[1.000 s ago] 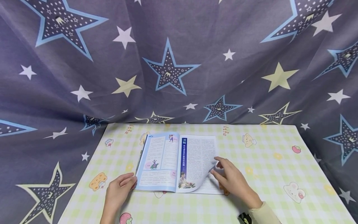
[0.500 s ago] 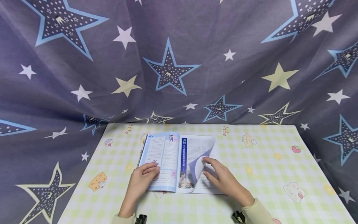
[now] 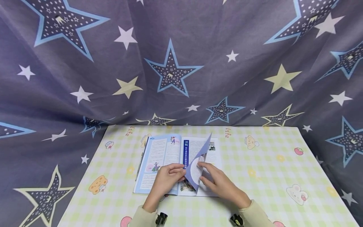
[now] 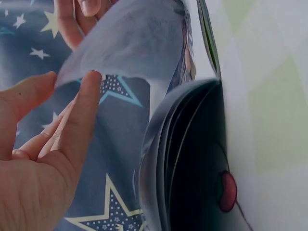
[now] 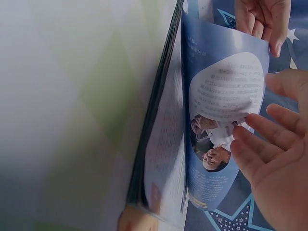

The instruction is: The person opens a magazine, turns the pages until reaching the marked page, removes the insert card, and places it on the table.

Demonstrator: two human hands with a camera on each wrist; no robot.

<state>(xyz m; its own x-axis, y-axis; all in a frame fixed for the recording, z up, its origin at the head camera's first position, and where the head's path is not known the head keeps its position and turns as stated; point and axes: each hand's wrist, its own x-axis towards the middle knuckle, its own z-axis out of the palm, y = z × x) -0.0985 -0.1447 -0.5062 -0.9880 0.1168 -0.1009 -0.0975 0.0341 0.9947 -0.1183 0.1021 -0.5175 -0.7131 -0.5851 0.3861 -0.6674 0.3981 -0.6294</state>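
A magazine (image 3: 161, 151) lies spread open near the middle of the table. One of its right-hand pages (image 3: 195, 170) stands lifted and curled toward the left, showing a blue back with a white text panel and a photo in the right wrist view. My left hand (image 3: 170, 176) pinches the near edge of this page between thumb and fingers; in the left wrist view the thumb and index fingertip meet the page corner (image 4: 72, 72). My right hand (image 3: 219, 183) is on the other side, its fingers loosely extended and fingertips against the page's back (image 5: 226, 91).
The table is covered with a green-and-white checked cloth (image 3: 263, 176) printed with cartoon figures. Behind it and at both sides hangs a dark purple curtain (image 3: 210, 82) with stars. Dark wrist devices (image 3: 161, 218) show at both cuffs.
My left hand has moved from the magazine's left edge across to the lifted page and now pinches it. My right hand has shifted left, and the page has risen and folded further left.
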